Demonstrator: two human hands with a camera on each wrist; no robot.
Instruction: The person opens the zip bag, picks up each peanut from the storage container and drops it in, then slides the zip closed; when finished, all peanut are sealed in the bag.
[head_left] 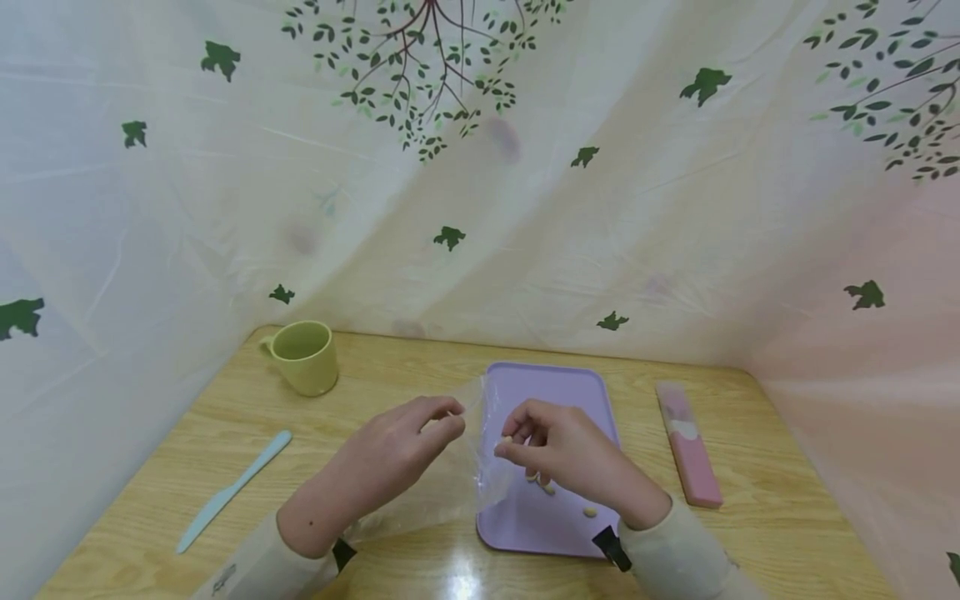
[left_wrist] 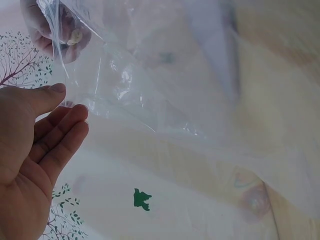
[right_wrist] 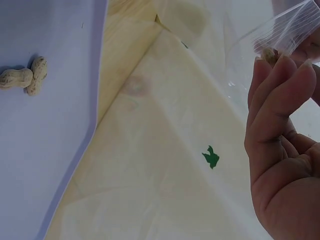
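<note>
My left hand (head_left: 401,446) pinches the edge of a clear plastic zip bag (left_wrist: 122,82) between thumb and fingertips. The bag hangs below it, partly over the left side of a purple tray (head_left: 551,392). Between the thumb and fingers of my right hand (head_left: 562,450) is a peanut in its shell (right_wrist: 270,56), held close to the bag's zip edge. Through the film in the left wrist view, the held peanut (left_wrist: 75,37) shows pale; whether it is inside the mouth I cannot tell. Several more peanuts (head_left: 590,512) lie on the tray under and beside my right hand.
At the back left of the wooden table (head_left: 405,362) stands a green mug (head_left: 307,362). A light blue plastic knife (head_left: 232,493) lies at the left. Right of the tray is a pink case (head_left: 693,458). A leaf-patterned curtain (head_left: 510,275) hangs behind the table.
</note>
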